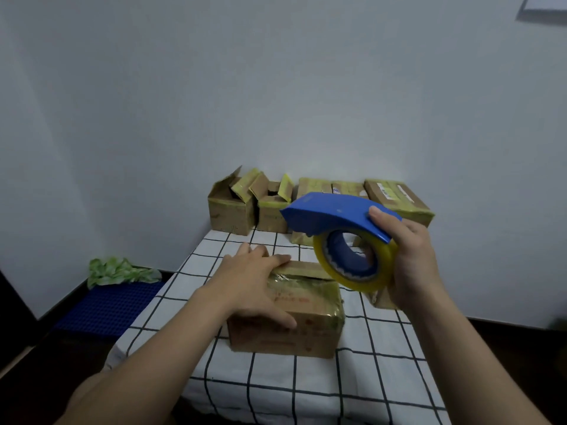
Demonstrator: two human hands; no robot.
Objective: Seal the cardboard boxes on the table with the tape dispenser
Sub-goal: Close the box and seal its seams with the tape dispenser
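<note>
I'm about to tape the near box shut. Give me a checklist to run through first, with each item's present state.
1. Left hand presses flat on the near box: ok.
2. Right hand grips the tape dispenser: ok.
3. Tape dispenser down on the box top: not ok, it is held above the box's right side.
4. Free tape end ready at the blade: cannot tell.
5. Top flaps meeting at the seam: cannot tell, the hand and the roll cover part of it.
6. Bare tablecloth in front of the box: ok.
</note>
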